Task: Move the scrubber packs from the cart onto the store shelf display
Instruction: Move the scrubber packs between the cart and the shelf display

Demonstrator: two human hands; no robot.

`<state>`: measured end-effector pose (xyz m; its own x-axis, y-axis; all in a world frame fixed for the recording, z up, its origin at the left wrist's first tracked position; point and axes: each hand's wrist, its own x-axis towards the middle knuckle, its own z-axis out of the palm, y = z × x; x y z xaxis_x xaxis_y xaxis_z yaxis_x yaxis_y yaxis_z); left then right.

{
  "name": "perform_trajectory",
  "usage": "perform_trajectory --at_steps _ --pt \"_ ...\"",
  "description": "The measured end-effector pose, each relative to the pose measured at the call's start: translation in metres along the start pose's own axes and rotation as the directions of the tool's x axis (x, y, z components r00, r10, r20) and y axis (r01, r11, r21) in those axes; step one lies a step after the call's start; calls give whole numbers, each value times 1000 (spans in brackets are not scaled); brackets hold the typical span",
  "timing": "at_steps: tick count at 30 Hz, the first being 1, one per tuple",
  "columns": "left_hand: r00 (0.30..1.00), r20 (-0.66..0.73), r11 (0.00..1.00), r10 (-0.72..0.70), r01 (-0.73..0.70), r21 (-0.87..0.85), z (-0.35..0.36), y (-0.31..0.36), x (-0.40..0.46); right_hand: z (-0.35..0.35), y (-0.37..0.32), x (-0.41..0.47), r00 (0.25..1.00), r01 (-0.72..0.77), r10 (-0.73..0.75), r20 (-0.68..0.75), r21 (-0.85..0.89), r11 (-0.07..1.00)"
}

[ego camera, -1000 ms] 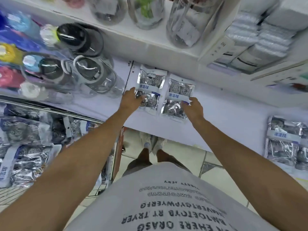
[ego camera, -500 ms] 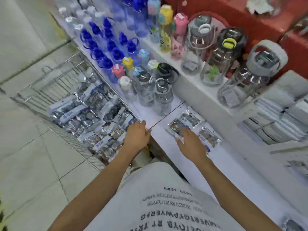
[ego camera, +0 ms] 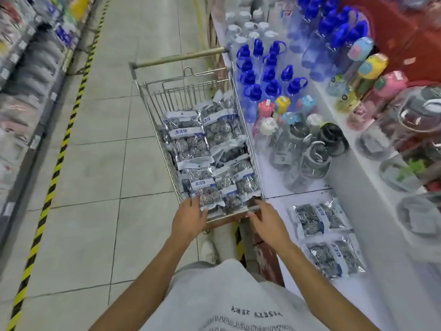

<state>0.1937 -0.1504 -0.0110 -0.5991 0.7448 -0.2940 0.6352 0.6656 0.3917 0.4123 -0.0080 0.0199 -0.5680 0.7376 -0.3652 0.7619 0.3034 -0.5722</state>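
Observation:
A wire shopping cart [ego camera: 152, 99] stands in the aisle against the white shelf [ego camera: 372, 297], filled with several silver scrubber packs [ego camera: 191, 144] with blue-and-white labels. Two scrubber packs [ego camera: 319, 218] lie flat side by side on the shelf, right of the cart's near end. My left hand [ego camera: 188, 218] reaches over the cart's near rim, fingers extended, touching the nearest pack [ego camera: 205, 189]. My right hand [ego camera: 265, 220] hovers at the near right corner of the cart, fingers relaxed, holding nothing.
Blue-capped and clear water bottles [ego camera: 269, 75] crowd the shelf beside the cart, with large clear jugs [ego camera: 310, 161] nearer me. A tiled floor [ego camera: 100, 163] with a yellow-black stripe [ego camera: 57, 168] runs along the left, beside another rack of goods [ego camera: 21, 91].
Both hands left the two packs lying on the shelf and swung left to the cart's near end. My view turned from the shelf to the cart and aisle.

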Motion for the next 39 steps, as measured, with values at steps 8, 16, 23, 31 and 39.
perform_trajectory --at_steps 8,16,23,31,39 --pt "969 125 933 -211 238 -269 13 -35 60 27 -39 87 982 -131 127 139 17 991" --pt "874 303 749 -381 484 -453 33 -36 116 53 -33 167 917 -334 313 246 47 941" --pt "749 354 518 -561 651 -555 54 -29 158 86 -5 229 859 -436 405 313 35 899" --pt "718 257 518 -647 661 -543 100 -51 168 107 15 250 849 -406 379 367 -5 914" --pt "733 280 386 -621 596 -704 28 -27 149 76 10 231 919 -349 279 279 245 904"
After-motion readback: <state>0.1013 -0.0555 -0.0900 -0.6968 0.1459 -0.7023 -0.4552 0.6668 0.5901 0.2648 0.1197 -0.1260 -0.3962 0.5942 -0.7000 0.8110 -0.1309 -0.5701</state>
